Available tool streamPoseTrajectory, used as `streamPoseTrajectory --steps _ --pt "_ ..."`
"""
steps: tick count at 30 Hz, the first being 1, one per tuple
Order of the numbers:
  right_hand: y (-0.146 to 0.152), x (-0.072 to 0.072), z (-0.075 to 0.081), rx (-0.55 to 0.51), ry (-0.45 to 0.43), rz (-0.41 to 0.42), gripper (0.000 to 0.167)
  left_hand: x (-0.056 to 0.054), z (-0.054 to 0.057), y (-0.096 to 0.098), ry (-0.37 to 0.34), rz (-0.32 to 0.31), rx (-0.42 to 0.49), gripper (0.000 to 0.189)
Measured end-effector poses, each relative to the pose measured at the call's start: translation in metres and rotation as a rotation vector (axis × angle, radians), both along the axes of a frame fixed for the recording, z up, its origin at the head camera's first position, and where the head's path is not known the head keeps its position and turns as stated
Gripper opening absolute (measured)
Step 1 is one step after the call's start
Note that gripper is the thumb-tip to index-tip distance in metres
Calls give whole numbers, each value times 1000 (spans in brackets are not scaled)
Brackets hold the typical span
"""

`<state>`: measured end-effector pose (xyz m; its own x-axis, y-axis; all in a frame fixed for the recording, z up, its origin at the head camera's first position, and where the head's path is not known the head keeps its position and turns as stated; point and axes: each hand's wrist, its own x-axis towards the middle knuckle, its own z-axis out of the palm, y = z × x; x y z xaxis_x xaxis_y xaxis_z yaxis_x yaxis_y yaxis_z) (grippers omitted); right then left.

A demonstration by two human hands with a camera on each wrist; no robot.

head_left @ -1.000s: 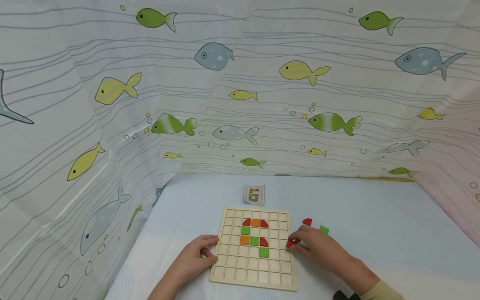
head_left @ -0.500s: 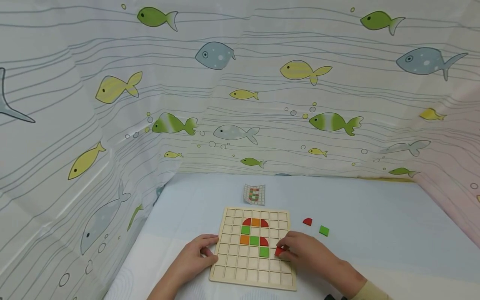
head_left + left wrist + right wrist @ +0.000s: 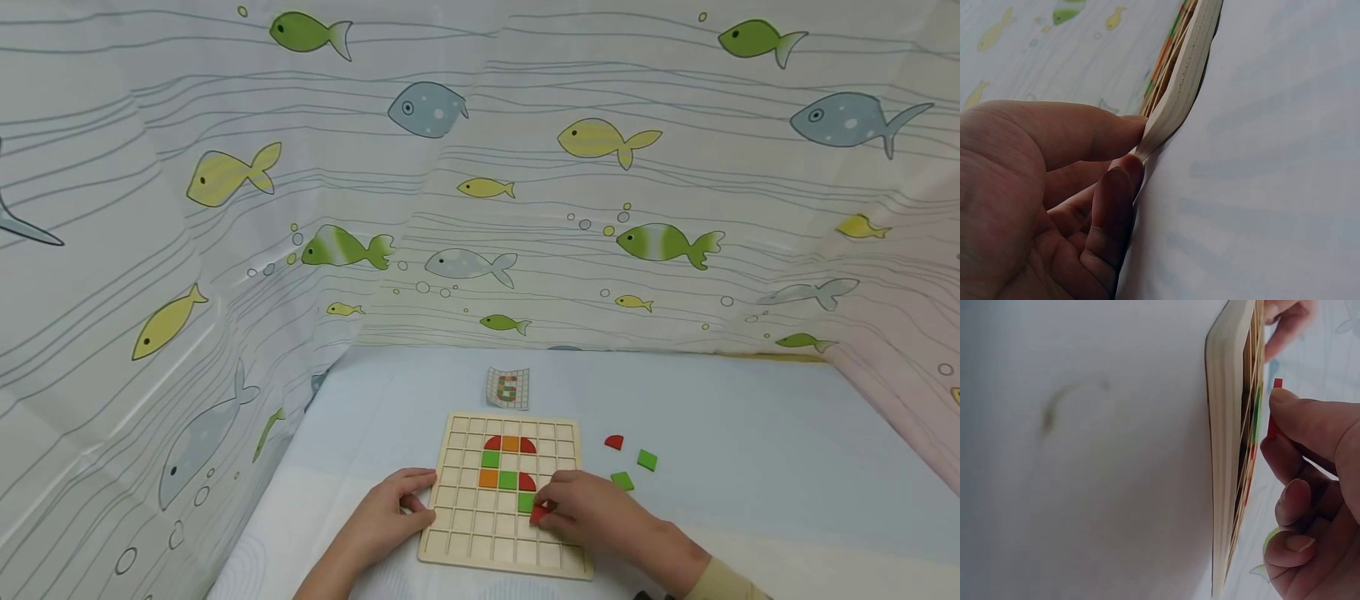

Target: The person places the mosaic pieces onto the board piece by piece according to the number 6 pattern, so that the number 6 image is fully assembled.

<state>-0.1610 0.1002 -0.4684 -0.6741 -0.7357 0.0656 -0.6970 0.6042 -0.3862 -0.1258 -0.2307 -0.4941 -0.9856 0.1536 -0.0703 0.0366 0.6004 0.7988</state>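
Note:
A pale wooden grid board (image 3: 467,547) lies on the table in the head view, with red, orange and green tiles set in several squares. My left hand (image 3: 386,515) holds its left edge; in the left wrist view the thumb and fingers meet at the board's side (image 3: 1186,78). Between thumb and fingertips, my right hand (image 3: 603,510) pinches a red tile (image 3: 537,516), which looks like a quarter circle. That tile is over the grid, just below a green square tile (image 3: 527,502). The right wrist view shows the red tile (image 3: 1273,427) edge-on, close over the board.
To the board's right lie a red quarter-circle tile (image 3: 615,442), a green square tile (image 3: 647,460) and another green tile (image 3: 622,481) beside the right hand. Behind the board is a small pattern card (image 3: 507,388). A fish-printed curtain (image 3: 555,275) surrounds the table.
My right hand has carried the red tile left from the board's right edge to beside the lowest green tile. A green tile formerly hidden by that hand now shows. The left hand stays put.

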Motion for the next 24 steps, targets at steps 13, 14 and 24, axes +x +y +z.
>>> streamPoseTrajectory --steps 13,14,24 --pt "-12 3 -1 -3 9 51 16 0 1 0 -3 -5 0 56" --pt "-12 3 -1 0 10 52 16 0 1 -1 -3 -6 0 56" --pt "-16 3 -1 9 51 78 15 0 -1 -2 7 -6 -5 55"
